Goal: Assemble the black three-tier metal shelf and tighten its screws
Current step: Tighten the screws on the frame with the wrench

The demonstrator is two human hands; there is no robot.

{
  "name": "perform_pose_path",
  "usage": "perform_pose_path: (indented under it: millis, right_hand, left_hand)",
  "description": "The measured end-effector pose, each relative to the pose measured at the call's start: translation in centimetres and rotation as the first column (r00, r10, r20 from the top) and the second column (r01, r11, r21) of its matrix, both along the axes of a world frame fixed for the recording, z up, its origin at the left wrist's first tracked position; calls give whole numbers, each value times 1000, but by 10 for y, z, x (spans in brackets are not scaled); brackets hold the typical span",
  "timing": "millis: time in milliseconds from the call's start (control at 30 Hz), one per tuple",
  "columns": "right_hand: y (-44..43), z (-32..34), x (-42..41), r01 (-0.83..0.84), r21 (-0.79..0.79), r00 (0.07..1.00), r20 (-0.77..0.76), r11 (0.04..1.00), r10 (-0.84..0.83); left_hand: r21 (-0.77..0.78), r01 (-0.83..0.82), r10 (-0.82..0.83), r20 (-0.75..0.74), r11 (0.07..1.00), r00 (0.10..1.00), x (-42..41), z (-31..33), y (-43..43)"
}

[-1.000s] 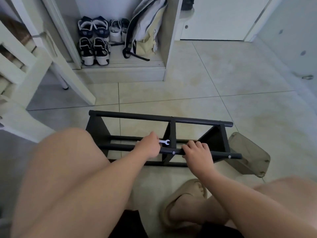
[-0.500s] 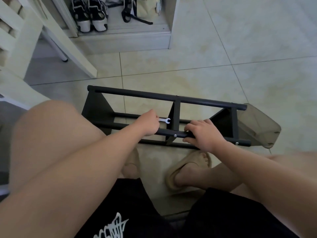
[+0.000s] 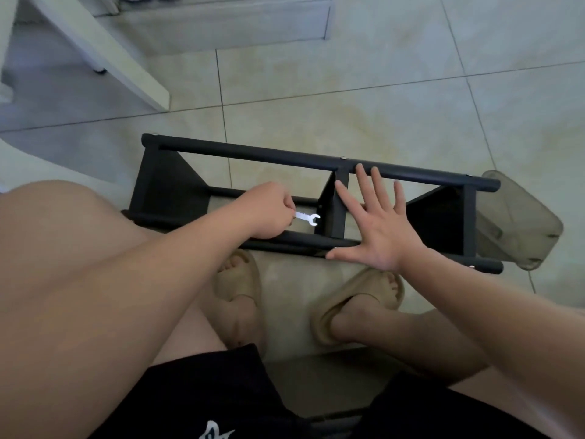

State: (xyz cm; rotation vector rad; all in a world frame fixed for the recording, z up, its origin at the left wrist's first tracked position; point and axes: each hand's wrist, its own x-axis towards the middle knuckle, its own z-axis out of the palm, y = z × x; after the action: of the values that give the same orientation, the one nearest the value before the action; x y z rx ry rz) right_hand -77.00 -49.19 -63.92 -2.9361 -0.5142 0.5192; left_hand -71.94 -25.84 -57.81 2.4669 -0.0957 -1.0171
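The black three-tier metal shelf lies on its side on the tiled floor in front of my feet. My left hand pinches a small silver wrench, whose open jaw points at the middle black panel. My right hand is spread flat with straight fingers over the shelf's middle section, thumb near the screw on the near black tube. Small silver screw heads show on the far tube and at the near tube's right end.
A translucent grey plastic container lies against the shelf's right end. White furniture legs and a low white cabinet base stand at the back left. My sandalled feet rest just before the shelf.
My right hand let go of the near tube and opened flat over the shelf. The view tilted further down. My left hand keeps the wrench by the middle panel.
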Motion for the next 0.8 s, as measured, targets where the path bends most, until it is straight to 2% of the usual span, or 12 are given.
perform_pose_path:
  millis: [167, 367, 667, 800]
  right_hand:
    - [2, -7, -6, 2, 40, 998, 57, 999, -4]
    - [2, -6, -5, 13, 59, 998, 57, 998, -16]
    - [2, -4, -5, 14, 50, 997, 70, 999, -18]
    - [3, -2, -5, 14, 50, 997, 70, 999, -17]
  left_hand:
    - [14, 73, -73, -4, 997, 997, 15, -14, -18]
    - [4, 102, -102, -53, 995, 993, 19, -17, -22]
    - [-150, -95, 65, -189, 984, 980, 12, -29, -26]
    - [-251, -263, 199, -255, 932, 946, 7, -33, -27]
